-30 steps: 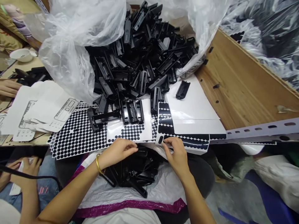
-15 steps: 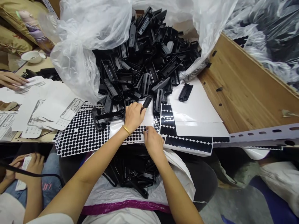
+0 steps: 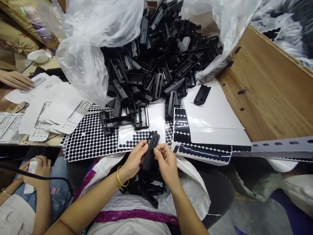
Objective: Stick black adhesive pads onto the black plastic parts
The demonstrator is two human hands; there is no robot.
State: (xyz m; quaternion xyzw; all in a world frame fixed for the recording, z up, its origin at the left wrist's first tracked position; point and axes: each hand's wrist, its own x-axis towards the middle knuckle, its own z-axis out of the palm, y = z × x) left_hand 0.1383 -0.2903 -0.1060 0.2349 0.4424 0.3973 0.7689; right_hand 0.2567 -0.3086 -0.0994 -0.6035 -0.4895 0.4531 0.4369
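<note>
My left hand point(image 3: 134, 160) grips a black plastic casing point(image 3: 152, 147) with a ribbed face and an oval recess near its upper end, tilted above an open bag. At the casing's right edge is my right hand point(image 3: 167, 163), thumb and forefinger pinched together; whatever lies between those fingertips is too small to make out. Just beyond both hands, a sheet of round black stickers point(image 3: 132, 138) has part of its white backing bare. Another black casing point(image 3: 141, 117) rests on that sheet, hollow side up. Below my hands, the white woven bag point(image 3: 117, 204) holds several black casings point(image 3: 149, 192).
A large heap of black casings point(image 3: 161, 71) spills from a clear plastic bag point(image 3: 97, 26). More dot sheets point(image 3: 90, 140) and white sheets point(image 3: 212, 114) flank it. A wooden board point(image 3: 266, 88) stands right. At left are printed cards point(image 3: 61, 107) and other people's hands point(image 3: 40, 169).
My left hand has brought a casing from the heap's edge down over the bag. My right hand has left the dot sheet and come to the casing. The view has shifted slightly.
</note>
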